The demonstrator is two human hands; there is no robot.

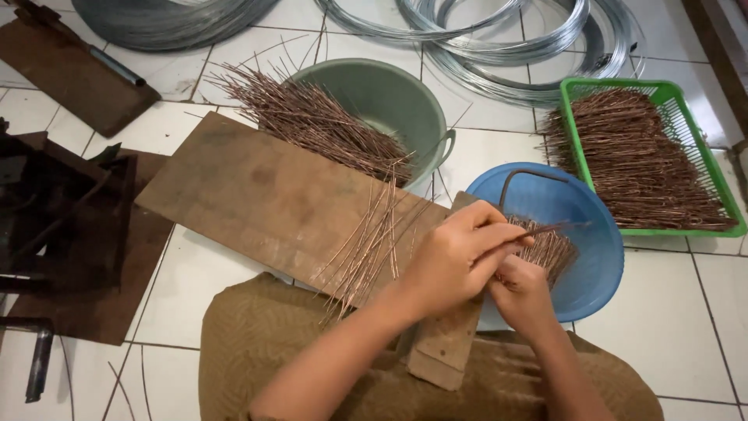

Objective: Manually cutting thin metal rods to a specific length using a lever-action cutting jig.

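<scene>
A white tiled floor (670, 327) fills the frame, with coils of silvery wire (499, 39) lying across the top edge. A long brown board (257, 195) runs diagonally through the middle of the picture, and a loose spray of thin copper-coloured wire pieces (366, 249) lies on its lower right end.

Right of centre, both hands meet over the near rim of a blue bowl (592, 234). The left hand (456, 257) is curled closed, thumb and fingers pinching one thin wire piece (545, 230) that points right across the bowl. The right hand (523, 295), just below it and touching it, is closed around a bundle of wire pieces (552, 251) whose ends fan out over the bowl. A bent dark metal rod (520, 176) rests at the bowl's far side.

Above the board, a grey-green basin (405, 101) holds a heap of the same copper pieces spilling over its left rim. At the upper right, a green plastic basket (689, 117) is full of them. Dark metal tools (62, 210) sit at the left edge.
</scene>
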